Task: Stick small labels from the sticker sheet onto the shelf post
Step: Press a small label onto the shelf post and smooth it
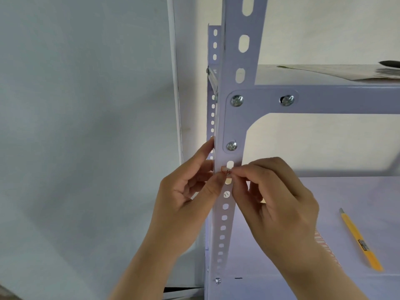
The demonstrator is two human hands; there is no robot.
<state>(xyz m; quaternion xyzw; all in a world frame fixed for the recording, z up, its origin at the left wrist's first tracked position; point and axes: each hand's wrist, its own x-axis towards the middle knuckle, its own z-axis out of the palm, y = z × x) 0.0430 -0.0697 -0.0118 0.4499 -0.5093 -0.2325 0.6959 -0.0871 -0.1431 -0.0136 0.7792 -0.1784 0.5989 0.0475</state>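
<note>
one perforated shelf post with three bolts; two labels on it: an orange-printed label and a round white label below. left hand and right hand, fingers curled, both pinch the orange-printed label against the post. one yellow utility knife lies on the lower shelf.

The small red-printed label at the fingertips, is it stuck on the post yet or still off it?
Partly on: the label lies on the shelf post, still pinched by both hands' fingers.
</note>
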